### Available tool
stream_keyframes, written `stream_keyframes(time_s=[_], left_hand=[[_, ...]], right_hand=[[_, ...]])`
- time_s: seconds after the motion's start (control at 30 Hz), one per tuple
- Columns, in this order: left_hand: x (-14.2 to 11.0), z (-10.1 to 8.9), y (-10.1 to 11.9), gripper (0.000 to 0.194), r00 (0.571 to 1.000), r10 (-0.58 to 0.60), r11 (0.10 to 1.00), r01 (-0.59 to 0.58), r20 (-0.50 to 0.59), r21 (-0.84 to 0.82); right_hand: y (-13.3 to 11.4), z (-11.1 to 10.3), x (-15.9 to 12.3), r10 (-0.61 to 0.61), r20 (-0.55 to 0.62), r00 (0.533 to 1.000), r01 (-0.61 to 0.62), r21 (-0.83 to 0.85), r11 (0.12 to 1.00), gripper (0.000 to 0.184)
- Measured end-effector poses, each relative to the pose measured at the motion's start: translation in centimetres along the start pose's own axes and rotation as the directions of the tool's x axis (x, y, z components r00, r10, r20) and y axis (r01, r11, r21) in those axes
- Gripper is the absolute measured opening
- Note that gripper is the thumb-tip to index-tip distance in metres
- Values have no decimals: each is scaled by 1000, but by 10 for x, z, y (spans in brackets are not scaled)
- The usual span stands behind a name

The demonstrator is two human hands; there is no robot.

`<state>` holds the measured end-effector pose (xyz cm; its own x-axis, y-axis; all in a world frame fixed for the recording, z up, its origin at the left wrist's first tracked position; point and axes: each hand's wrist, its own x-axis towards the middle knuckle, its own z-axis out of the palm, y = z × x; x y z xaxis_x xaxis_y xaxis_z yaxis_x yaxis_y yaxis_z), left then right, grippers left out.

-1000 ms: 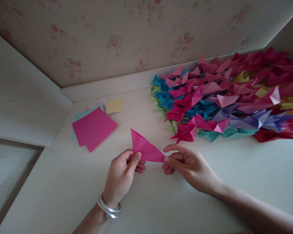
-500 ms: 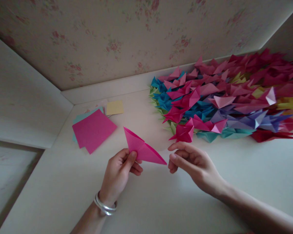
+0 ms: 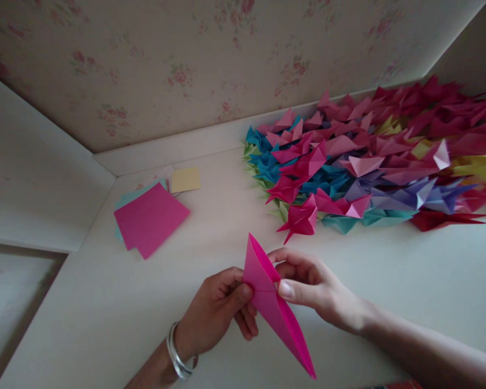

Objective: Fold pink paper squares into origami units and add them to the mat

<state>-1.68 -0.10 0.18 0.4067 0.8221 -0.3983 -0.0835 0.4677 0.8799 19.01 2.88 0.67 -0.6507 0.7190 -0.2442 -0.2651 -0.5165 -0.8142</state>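
A bright pink sheet of origami paper (image 3: pixel 267 302), folded into a triangle, is held up over the white table. My left hand (image 3: pixel 222 305), with silver bangles at its wrist, pinches its left corner between thumb and fingers. On the other side, my right hand (image 3: pixel 311 283) has its thumb at the middle of the long edge and its fingers behind. That edge gapes a little, showing the layers apart. Some fingertips of my right hand are hidden by the paper.
Many folded paper cranes (image 3: pixel 340 162) in several colours crowd the table's back right. Pink square sheets (image 3: pixel 152 219) lie on light blue paper (image 3: pixel 123 202) at the left, beside a small yellow pad (image 3: pixel 186 179). A floral wall (image 3: pixel 154 70) rises behind the white table (image 3: pixel 85 319).
My left hand has carried the folded paper right and towards me, turning it so its long edge slopes more steeply. My right hand, earlier apart from the paper, now grips its edge.
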Motion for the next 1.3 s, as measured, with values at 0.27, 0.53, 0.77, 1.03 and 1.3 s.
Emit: stream_keyframes(time_s=[0.27,0.53,0.77,1.03,1.3], left_hand=[[0,0,3,41,1000,12,1000,-12,-7,-24],[-2,-1,2,41,1000,21,999,-21,-6,-35],[2,-1,4,40,990,78,996,-81,-114,-26],[3,-5,0,39,954,77,996,-63,-290,57],[4,-1,0,35,973,16,1000,-21,-228,-20]], right_hand=[[3,-1,-1,-24,-24,999,24,-10,1000,43],[3,0,-1,-45,-49,998,43,-46,998,44],[3,2,-3,-57,-13,998,57,-26,998,37],[6,3,-5,-21,9,1000,22,-139,990,42],[-1,5,-4,-104,-35,994,91,-273,958,41]])
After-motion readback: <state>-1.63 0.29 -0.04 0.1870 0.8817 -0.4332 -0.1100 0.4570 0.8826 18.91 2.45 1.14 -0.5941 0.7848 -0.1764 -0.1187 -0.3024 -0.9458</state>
